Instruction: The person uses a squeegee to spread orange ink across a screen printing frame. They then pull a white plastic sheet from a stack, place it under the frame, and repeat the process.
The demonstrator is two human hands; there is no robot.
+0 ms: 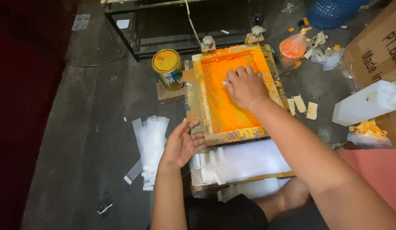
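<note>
A wooden-framed printing screen [215, 137] covered in orange ink lies flat in front of me. My right hand [244, 86] presses down on the orange mesh near its upper middle, fingers bunched; whatever is under the palm is hidden. My left hand [182, 144] rests flat and spread against the frame's near left corner. Beneath the frame's near edge, white plastic sheets [249, 159] stick out on a board.
A yellow-lidded ink can [167, 68] stands left of the frame. A pile of white plastic strips [150, 142] lies on the dark floor at left. Right side: white jug [368, 103], cardboard box [377, 47], orange-stained plastic bag [293, 46], paper scraps. A black metal rack stands behind.
</note>
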